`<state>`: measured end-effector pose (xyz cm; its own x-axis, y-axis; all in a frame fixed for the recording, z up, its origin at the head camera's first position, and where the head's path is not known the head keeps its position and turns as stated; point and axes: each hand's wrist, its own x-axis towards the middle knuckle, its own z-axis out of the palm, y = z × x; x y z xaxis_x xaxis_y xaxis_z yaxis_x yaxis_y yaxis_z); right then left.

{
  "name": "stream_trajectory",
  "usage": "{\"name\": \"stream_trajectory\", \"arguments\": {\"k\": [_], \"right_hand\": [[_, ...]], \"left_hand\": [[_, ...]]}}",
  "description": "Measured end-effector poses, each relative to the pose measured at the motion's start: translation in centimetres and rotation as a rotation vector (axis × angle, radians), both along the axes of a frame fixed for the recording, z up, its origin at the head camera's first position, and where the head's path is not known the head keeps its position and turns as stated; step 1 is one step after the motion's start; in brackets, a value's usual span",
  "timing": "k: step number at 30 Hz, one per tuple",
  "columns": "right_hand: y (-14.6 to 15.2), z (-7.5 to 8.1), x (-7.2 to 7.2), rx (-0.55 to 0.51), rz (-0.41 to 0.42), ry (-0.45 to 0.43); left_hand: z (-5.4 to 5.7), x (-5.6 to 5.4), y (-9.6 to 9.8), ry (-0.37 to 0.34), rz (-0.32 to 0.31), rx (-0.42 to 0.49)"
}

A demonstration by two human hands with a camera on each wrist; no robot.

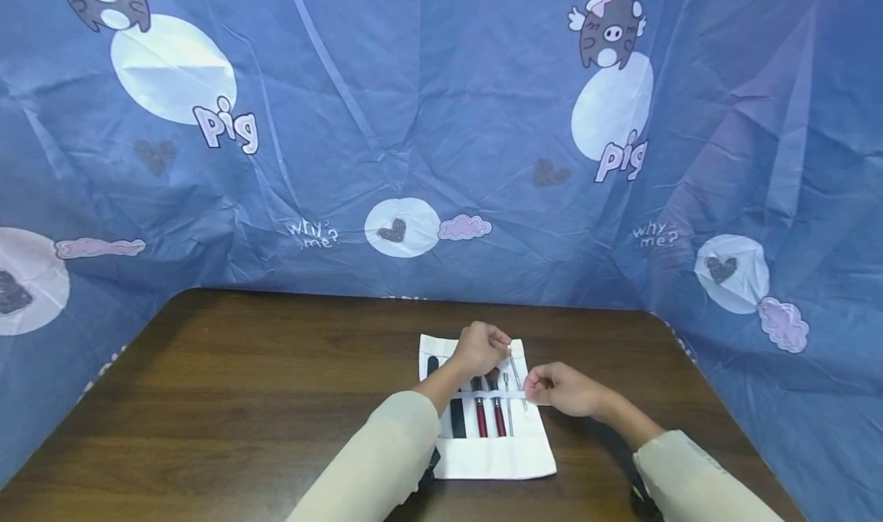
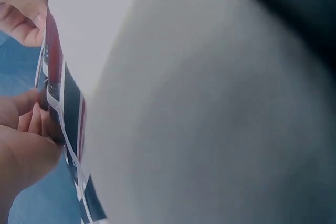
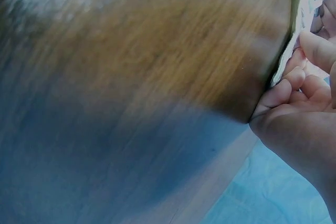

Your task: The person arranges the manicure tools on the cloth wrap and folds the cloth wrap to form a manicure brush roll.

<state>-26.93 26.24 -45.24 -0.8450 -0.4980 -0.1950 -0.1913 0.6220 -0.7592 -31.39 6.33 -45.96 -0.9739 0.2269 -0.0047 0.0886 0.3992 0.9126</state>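
A white cloth tool pouch lies flat on the table, with a white elastic band across its middle. My left hand pinches the upper end of a thin metal rod at the pouch's right side. The rod's lower part reaches down past the band. My right hand pinches the band at the pouch's right edge. Under the band lie two red-handled brushes, another thin metal tool and a flat black piece. My left forearm hides part of the pouch's left side.
The brown wooden table extends on both sides of the pouch. A blue printed cloth hangs behind the table and along its sides. A second black piece shows at the pouch's upper left.
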Motion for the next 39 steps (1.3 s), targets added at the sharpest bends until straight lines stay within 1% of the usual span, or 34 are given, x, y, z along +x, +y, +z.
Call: {"name": "stream_trajectory", "arguments": {"k": [5,13,15,21,26,29,33,39], "right_hand": [[-0.01,-0.11,-0.05,-0.003,-0.001,0.001],[-0.03,-0.16,-0.18,0.001,-0.005,-0.008],[0.00,-0.15,-0.17,0.001,-0.003,-0.009],[0.06,-0.05,-0.08,-0.011,0.008,-0.005],[-0.05,0.08,0.02,-0.016,0.011,-0.007],[-0.13,0.08,0.05,-0.014,0.011,-0.002],[-0.16,0.03,0.03,-0.015,0.007,0.004],[-0.11,-0.04,-0.03,-0.021,0.010,0.006]], "left_hand": [[-0.15,-0.07,-0.29,-0.013,-0.034,-0.029],[0.03,0.14,-0.40,-0.037,-0.083,-0.022],[0.01,0.16,-0.35,-0.040,-0.100,-0.036],[-0.01,0.31,-0.11,-0.046,-0.178,-0.090],[0.20,0.50,-0.13,-0.051,-0.218,-0.144],[0.39,0.58,-0.24,-0.057,-0.245,-0.157],[0.55,0.59,-0.35,-0.049,-0.275,-0.162],[0.33,0.51,-0.47,-0.030,-0.307,-0.156]]}}
